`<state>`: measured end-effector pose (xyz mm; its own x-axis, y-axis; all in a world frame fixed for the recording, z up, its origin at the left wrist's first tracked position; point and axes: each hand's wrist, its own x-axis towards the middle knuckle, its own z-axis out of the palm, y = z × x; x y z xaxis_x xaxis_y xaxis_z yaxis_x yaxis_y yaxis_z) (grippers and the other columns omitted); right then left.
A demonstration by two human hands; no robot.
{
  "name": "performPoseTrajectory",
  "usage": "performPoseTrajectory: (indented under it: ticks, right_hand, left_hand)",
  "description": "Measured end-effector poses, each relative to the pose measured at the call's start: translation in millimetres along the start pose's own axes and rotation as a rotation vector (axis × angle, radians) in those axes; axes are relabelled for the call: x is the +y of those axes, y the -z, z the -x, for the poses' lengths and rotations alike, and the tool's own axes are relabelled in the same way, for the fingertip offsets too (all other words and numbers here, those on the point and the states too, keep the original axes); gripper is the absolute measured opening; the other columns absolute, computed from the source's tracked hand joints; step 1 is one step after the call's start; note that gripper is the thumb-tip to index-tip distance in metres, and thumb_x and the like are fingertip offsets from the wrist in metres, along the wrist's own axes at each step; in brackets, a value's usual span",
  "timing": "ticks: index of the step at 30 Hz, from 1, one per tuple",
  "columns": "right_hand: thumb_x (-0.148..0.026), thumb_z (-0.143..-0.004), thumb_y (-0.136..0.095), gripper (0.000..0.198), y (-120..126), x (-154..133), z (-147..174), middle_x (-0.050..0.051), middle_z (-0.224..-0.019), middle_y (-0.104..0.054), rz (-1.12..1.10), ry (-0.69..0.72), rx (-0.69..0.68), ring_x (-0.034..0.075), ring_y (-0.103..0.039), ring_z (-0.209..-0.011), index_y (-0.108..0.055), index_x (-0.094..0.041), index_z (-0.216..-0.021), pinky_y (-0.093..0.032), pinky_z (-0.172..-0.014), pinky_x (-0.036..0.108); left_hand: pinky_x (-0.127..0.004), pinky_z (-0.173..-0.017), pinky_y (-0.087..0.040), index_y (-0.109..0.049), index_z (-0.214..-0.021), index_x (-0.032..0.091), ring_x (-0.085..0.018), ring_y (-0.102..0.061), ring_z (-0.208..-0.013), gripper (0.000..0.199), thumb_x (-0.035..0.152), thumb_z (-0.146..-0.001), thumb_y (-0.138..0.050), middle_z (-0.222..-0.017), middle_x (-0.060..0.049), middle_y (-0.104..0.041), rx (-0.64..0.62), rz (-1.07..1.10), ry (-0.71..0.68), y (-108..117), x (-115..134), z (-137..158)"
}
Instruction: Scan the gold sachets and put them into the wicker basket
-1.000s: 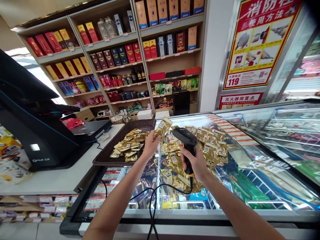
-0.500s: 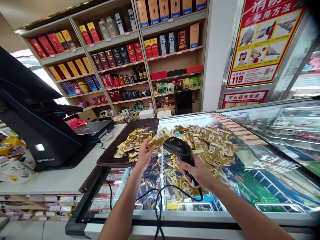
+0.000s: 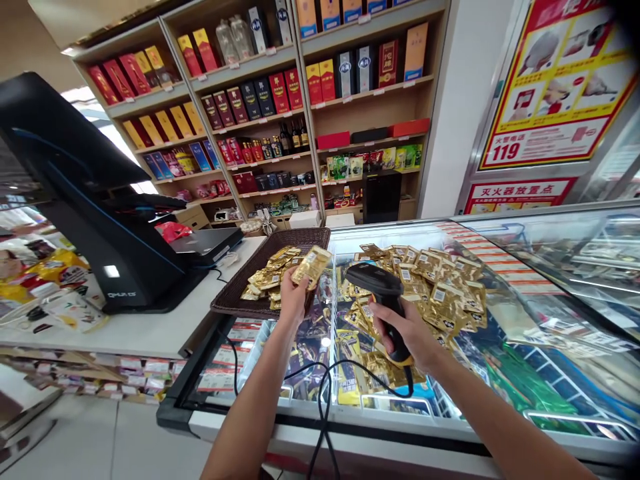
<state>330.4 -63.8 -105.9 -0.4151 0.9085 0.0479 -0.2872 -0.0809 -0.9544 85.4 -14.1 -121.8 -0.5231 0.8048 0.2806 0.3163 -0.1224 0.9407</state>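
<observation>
Pinched in my left hand [image 3: 293, 298] is a gold foil packet [image 3: 313, 265], held over the right side of a brown woven basket [image 3: 227, 301]. Several similar gold packets [image 3: 270, 270] lie inside that basket. My right hand [image 3: 400, 327] is wrapped round the handle of a black barcode scanner [image 3: 376, 278], whose head points left toward the held packet, with a gap between them. To the right, a heap of gold packets [image 3: 440, 290] lies on the glass top of a chest freezer [image 3: 350, 430]. The scanner's black cable [image 3: 360, 367] loops across the glass.
A black checkout machine [image 3: 135, 260] stands on the white counter [image 3: 155, 337] at left, beside colourful snack bags [image 3: 60, 270]. Shelves with boxes and bottles [image 3: 260, 100] line the back wall. A red and yellow poster [image 3: 555, 93] hangs at right.
My left hand has drawn the packet leftward, away from the scanner, over the basket, and the packet is tilted more upright. The scanner stays in my right hand. The whole view has shifted slightly.
</observation>
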Motion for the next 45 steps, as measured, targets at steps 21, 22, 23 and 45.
performPoseTrajectory:
  ticks: [21, 22, 23, 45]
  right_hand:
    - [-0.047, -0.070, -0.077, 0.036, 23.1, -13.6, -20.8, -0.008, -0.053, -0.052, -0.429, 0.035, 0.148, 0.007, -0.042, -0.033, -0.057, -0.021, -0.084, -0.035, -0.033, 0.020]
    - [-0.048, -0.069, -0.078, 0.036, 22.1, -14.2, -21.0, -0.008, -0.052, -0.052, -0.421, 0.034, 0.151, 0.007, -0.041, -0.033, -0.057, -0.021, -0.082, -0.035, -0.033, 0.021]
    - [-0.049, -0.069, -0.078, 0.037, 21.0, -15.1, -21.1, -0.008, -0.051, -0.051, -0.415, 0.033, 0.153, 0.007, -0.041, -0.033, -0.056, -0.021, -0.081, -0.035, -0.033, 0.021]
    - [-0.050, -0.082, -0.072, 0.037, 4.3, -7.6, 0.6, -0.007, -0.059, -0.053, -0.028, 0.024, -0.025, 0.006, -0.045, -0.036, -0.056, -0.019, -0.094, -0.036, -0.035, 0.019]
  left_hand:
    - [-0.036, -0.099, -0.045, -0.070, -0.110, 0.022, -0.027, -0.060, -0.112, 0.038, 0.031, -0.074, -0.078, -0.113, -0.009, -0.068, -0.590, -0.565, -0.344, -105.4, -9.3, -4.7]
    - [-0.037, -0.098, -0.045, -0.069, -0.111, 0.022, -0.028, -0.060, -0.111, 0.044, 0.031, -0.070, -0.082, -0.113, -0.009, -0.067, -0.573, -0.573, -0.330, -107.8, -13.6, -4.8]
    - [-0.038, -0.098, -0.045, -0.069, -0.112, 0.021, -0.029, -0.059, -0.112, 0.049, 0.031, -0.067, -0.084, -0.114, -0.010, -0.066, -0.549, -0.577, -0.322, -108.7, -16.3, -4.0]
    - [-0.028, -0.083, -0.047, -0.065, -0.111, 0.022, -0.018, -0.062, -0.094, 0.033, 0.038, -0.083, -0.071, -0.104, -0.004, -0.066, -0.047, 0.101, -0.360, -0.3, 17.0, 11.0]
